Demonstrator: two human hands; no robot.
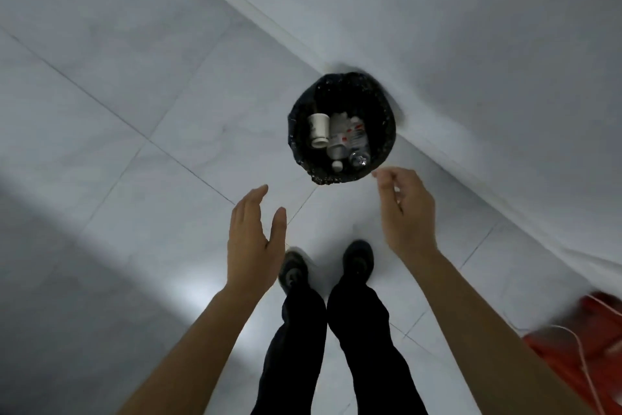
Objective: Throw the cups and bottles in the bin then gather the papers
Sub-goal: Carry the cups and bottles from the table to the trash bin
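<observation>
Overhead, the view looked straight down on a pale tiled floor [141, 85] meeting a white wall [471, 27] along a diagonal skirting line. A black bin [387, 118] with a dark liner stood on the floor against that wall, just ahead of the person's dark shoes [358, 258].

Both arms reached forward above the floor. Left hand [252, 239]: wide, fingers straight, palm turned inward, holding nothing. Right hand [405, 212]: fingers loosely curled and spread, also holding nothing, fingertips close to the bin's near rim in this view.

Inside the bin: a white paper cup [319, 130] lying on its side, a clear plastic bottle [350, 137] with a red-and-white label, another clear bottle [359, 159] below it, and a small white cap or cup [337, 165].

Judgement: the binning stage appeared done or nearly so; no papers were in view. To finish it well, check that nothing landed outside the rim, then turn back for any remaining cups before collecting papers.

Labels: the bottle's red-and-white print was too blurred to read; no brand legible. A faint mark on the cup, likewise unreadable.

An orange-red object [592, 347] with a thin white cord [579, 344] sat at the lower right edge, identity unclear.
</observation>
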